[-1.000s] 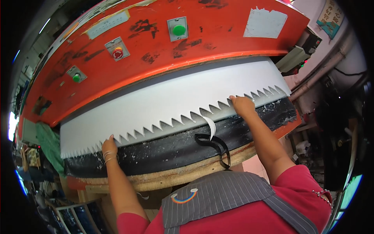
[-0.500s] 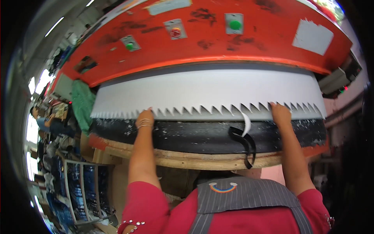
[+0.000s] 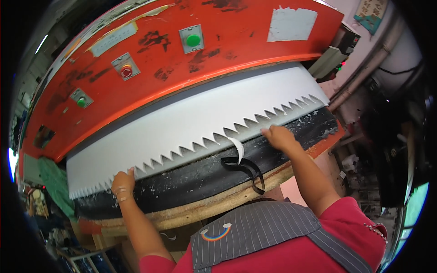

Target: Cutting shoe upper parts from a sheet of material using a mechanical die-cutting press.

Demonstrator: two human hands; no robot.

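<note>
A long white sheet [image 3: 182, 123] lies across the machine bed, its near edge cut into a row of pointed teeth. A pale grey strip shows below the teeth. My left hand [image 3: 123, 185] is closed on the sheet's near edge toward its left end, thumb on top. My right hand [image 3: 280, 138], fingers curled, pinches the near edge right of the middle. Between my hands, a curved black band-like die [image 3: 249, 169] rests on the black front ledge [image 3: 182, 189]. A white crescent-shaped offcut [image 3: 238, 149] lies against both the die and the toothed edge.
Behind the sheet rises the machine's red beam [image 3: 150, 68] with green buttons [image 3: 193, 40] and a red button [image 3: 126, 71]. A wooden rail [image 3: 182, 214] edges the bed nearest me. Green cloth [image 3: 57, 182] hangs at the left end; a grey box [image 3: 328, 61] stands at the right.
The view has turned and shifted to the right. My right hand has moved left along the sheet's edge, closer to the offcut. My left hand stays at the edge near the left end.
</note>
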